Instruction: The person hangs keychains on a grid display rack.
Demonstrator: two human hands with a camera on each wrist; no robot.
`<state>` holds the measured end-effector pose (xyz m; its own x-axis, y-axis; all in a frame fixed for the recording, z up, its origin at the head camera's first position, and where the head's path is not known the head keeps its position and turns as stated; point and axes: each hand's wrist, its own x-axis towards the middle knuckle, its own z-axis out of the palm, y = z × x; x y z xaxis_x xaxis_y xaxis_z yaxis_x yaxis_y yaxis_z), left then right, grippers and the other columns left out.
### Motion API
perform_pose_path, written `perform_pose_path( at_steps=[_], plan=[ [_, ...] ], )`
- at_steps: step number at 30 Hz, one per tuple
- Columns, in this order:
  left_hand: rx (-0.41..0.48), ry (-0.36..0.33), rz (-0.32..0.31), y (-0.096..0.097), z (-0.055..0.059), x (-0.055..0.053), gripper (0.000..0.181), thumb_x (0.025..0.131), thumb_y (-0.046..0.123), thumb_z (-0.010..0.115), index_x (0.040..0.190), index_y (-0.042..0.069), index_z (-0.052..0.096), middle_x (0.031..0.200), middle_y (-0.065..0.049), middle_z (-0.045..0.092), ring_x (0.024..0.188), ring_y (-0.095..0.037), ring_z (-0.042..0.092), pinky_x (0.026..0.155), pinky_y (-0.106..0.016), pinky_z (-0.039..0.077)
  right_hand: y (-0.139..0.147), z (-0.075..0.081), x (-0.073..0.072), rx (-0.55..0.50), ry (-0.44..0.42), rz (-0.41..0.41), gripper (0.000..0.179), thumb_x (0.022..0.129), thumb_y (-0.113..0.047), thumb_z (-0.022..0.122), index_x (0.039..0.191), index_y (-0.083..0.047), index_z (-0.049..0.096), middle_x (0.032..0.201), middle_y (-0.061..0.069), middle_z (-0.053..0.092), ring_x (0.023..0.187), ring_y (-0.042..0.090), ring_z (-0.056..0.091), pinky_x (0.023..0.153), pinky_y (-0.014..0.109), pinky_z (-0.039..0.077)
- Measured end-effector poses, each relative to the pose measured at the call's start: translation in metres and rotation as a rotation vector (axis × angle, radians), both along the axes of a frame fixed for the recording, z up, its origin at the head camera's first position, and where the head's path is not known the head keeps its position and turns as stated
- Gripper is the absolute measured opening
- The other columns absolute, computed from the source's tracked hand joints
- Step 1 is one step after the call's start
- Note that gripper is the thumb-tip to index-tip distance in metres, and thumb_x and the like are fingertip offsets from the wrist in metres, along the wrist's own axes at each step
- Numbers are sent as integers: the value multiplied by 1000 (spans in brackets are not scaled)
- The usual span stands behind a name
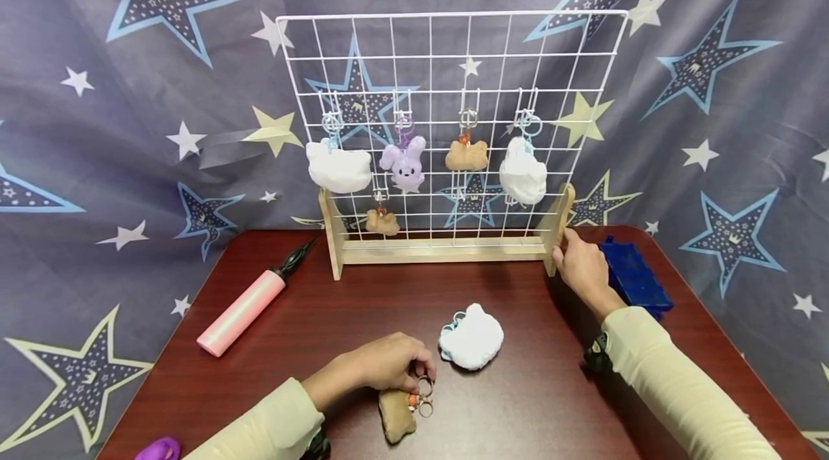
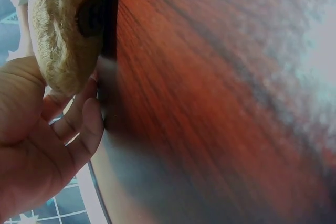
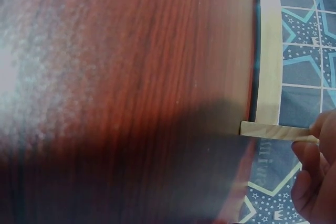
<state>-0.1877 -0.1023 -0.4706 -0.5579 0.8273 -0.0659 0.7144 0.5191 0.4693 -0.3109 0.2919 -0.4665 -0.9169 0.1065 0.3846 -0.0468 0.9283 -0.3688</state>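
Note:
My left hand (image 1: pixel 393 361) is low over the table at a brown plush keychain (image 1: pixel 396 417), with thumb and curled fingers at its end beside the orange bead and metal rings. In the left wrist view the fuzzy brown plush (image 2: pixel 65 30) has a dark round patch, and its tip lies between thumb and fingers. My right hand (image 1: pixel 581 263) pinches the right wooden foot (image 1: pixel 558 230) of a white wire grid rack (image 1: pixel 450 15). That foot's edge (image 3: pixel 275 130) runs between thumb and fingers in the right wrist view. A white plush keychain (image 1: pixel 473 339) lies between the hands.
Hanging on the rack's hooks are several plush keychains, among them a purple rabbit (image 1: pixel 406 166) and a white one (image 1: pixel 523 172). A pink hand pump (image 1: pixel 242 310) lies at left, a blue plastic tray (image 1: pixel 635 276) at right, and something purple (image 1: pixel 158 449) at the front-left edge.

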Motion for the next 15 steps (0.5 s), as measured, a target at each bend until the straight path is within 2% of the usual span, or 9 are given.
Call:
perform_pose_path(
  at_steps=[7, 15],
  plan=[
    [11, 21, 5, -2, -2, 1, 25, 76, 12, 86, 92, 23, 71, 81, 10, 64, 76, 5, 54, 70, -9, 42, -1, 1, 0, -7, 2, 1, 31, 94, -22, 62, 118, -3, 58, 98, 35, 70, 86, 59, 65, 73, 68, 49],
    [23, 52, 34, -8, -3, 5, 22, 81, 18, 82, 97, 28, 71, 71, 19, 66, 63, 16, 49, 61, -5, 39, -1, 0, 0, -1, 1, 5, 30, 94, -22, 62, 117, -3, 58, 97, 34, 70, 85, 59, 65, 71, 68, 49]
  ],
)
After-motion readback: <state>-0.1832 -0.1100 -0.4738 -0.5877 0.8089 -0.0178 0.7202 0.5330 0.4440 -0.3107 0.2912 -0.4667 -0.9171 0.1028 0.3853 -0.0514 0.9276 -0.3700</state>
